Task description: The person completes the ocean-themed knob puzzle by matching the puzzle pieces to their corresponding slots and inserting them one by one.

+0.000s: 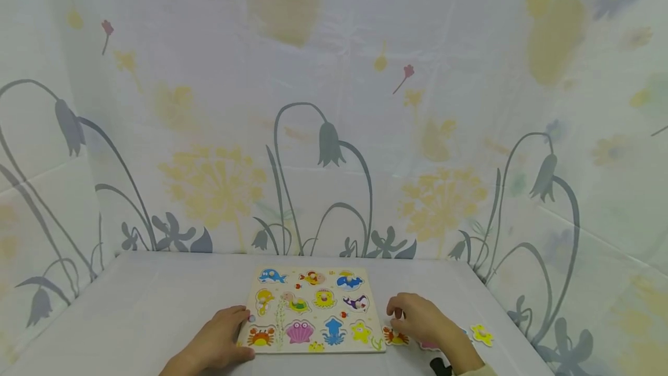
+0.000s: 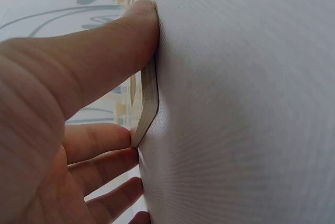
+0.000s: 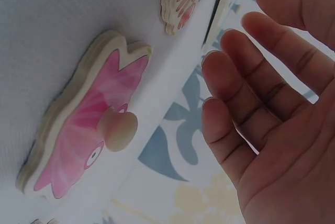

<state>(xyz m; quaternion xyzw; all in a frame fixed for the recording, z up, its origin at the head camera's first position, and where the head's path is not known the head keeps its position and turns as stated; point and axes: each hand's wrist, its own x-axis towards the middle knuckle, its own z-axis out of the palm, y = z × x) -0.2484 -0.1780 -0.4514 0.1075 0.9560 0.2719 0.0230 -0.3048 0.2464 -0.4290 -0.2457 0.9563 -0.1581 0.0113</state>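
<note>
A wooden peg puzzle board (image 1: 329, 349) with sea-animal pictures lies on the table. My left hand (image 1: 221, 335) holds its near left corner; in the left wrist view the thumb (image 2: 120, 41) presses one edge and fingers touch beside the corner. Knobbed pieces sit in the upper rows; the bottom row shows crab, shell, squid and star pictures without knobs. My right hand (image 1: 420, 318) hovers, fingers bent and holding nothing, just above a loose crab piece (image 1: 395, 338). Beside it lies a pink shell piece (image 3: 78, 130) with a round knob, partly hidden in the head view by the right wrist.
A yellow star piece (image 1: 482, 335) lies right of the right forearm, with a bit of a blue piece (image 1: 464, 331) showing next to it. Below the right wrist is a black object (image 1: 440, 367). Patterned cloth walls (image 1: 334, 219) stand behind and at both sides.
</note>
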